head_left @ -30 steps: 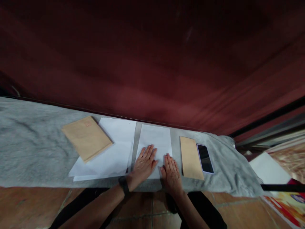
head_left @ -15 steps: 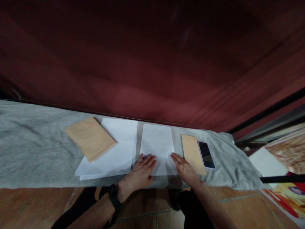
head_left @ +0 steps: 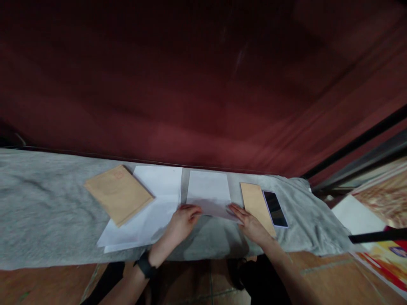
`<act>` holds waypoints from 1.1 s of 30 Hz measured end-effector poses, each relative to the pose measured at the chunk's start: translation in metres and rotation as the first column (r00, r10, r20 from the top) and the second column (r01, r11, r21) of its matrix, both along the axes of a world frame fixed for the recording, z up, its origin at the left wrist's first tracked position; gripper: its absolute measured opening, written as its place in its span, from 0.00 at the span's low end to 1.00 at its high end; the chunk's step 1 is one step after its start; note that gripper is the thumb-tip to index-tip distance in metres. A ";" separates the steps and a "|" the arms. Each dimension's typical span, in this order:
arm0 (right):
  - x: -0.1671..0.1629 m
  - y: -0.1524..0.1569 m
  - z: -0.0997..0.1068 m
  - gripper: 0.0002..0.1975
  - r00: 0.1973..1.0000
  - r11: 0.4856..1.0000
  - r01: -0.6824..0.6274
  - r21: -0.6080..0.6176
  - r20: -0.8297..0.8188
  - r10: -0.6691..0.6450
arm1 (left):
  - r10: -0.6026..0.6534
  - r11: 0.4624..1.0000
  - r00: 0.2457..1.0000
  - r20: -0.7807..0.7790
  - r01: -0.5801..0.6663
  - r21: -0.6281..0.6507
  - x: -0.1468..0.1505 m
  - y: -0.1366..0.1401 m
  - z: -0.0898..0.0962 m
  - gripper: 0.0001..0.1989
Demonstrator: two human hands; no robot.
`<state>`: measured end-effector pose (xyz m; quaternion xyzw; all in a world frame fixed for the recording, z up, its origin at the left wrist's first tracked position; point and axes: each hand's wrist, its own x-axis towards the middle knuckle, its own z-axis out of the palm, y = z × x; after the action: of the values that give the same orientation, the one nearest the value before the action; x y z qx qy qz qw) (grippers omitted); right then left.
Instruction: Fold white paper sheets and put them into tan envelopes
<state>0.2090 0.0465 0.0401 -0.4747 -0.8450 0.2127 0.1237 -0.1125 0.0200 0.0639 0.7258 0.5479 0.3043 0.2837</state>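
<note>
A white sheet of paper (head_left: pixel 208 185) lies in front of me, its near part raised and bent upward along a crease. My left hand (head_left: pixel 184 221) pinches the raised edge at its left corner. At the right corner, my right hand (head_left: pixel 248 221) holds the same edge between thumb and fingers, the thumb mostly hidden. Left of this sheet is a stack of larger white paper (head_left: pixel 159 216), partly under a stack of brown envelopes (head_left: pixel 119 195). One narrow brown envelope (head_left: pixel 258 205) lies just beyond my right hand.
A dark-screened phone (head_left: pixel 275 209) lies to the right of the narrow envelope. Grey cloth (head_left: pixel 51 212) covers the long surface, which ends at a dark red upright panel (head_left: pixel 190 106). A black bar (head_left: pixel 378 236) and printed packaging (head_left: pixel 394 258) are at far right.
The sheet's near edge has come up off the cloth and is bent away from me. My left hand has gone from lying flat to pinching; my right hand now grips the edge.
</note>
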 end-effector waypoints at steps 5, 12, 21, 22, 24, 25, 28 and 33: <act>-0.015 0.016 -0.001 0.18 0.901 0.973 0.206 -0.101 -0.368 -0.229 | 0.174 0.979 0.926 0.336 -0.125 -0.163 -0.001 0.014 0.005 0.14; -0.027 0.033 -0.007 0.23 0.735 0.902 0.377 -0.210 -0.524 -0.429 | 0.277 0.960 0.843 0.461 -0.217 -0.178 -0.005 0.045 -0.023 0.25; -0.033 0.046 -0.020 0.20 0.709 0.848 0.486 -0.211 -0.472 -0.524 | 0.356 0.909 0.933 -0.048 -0.358 -0.212 0.001 0.057 -0.030 0.16; -0.033 0.046 -0.021 0.19 0.713 0.847 0.490 -0.207 -0.464 -0.526 | 0.353 0.905 0.932 -0.086 -0.364 -0.221 0.003 0.057 -0.028 0.16; -0.033 0.045 -0.022 0.16 0.725 0.844 0.501 -0.192 -0.439 -0.531 | 0.352 0.894 0.924 -0.147 -0.379 -0.239 0.007 0.056 -0.024 0.17; -0.032 0.044 -0.023 0.15 0.737 0.843 0.507 -0.180 -0.416 -0.533 | 0.353 0.889 0.919 -0.174 -0.388 -0.244 0.009 0.055 -0.022 0.18; -0.031 0.042 -0.026 0.12 0.790 0.850 0.512 -0.124 -0.320 -0.522 | 0.357 0.875 0.899 -0.254 -0.417 -0.246 0.012 0.052 -0.017 0.22; -0.031 0.040 -0.031 0.10 0.839 0.869 0.494 -0.039 -0.243 -0.488 | 0.359 0.859 0.865 -0.351 -0.453 -0.237 0.016 0.047 -0.016 0.23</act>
<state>0.1780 0.0866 0.0093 -0.6436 -0.6760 0.2202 0.2832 -0.0964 0.0666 0.0479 0.5751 0.7670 0.1556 0.2382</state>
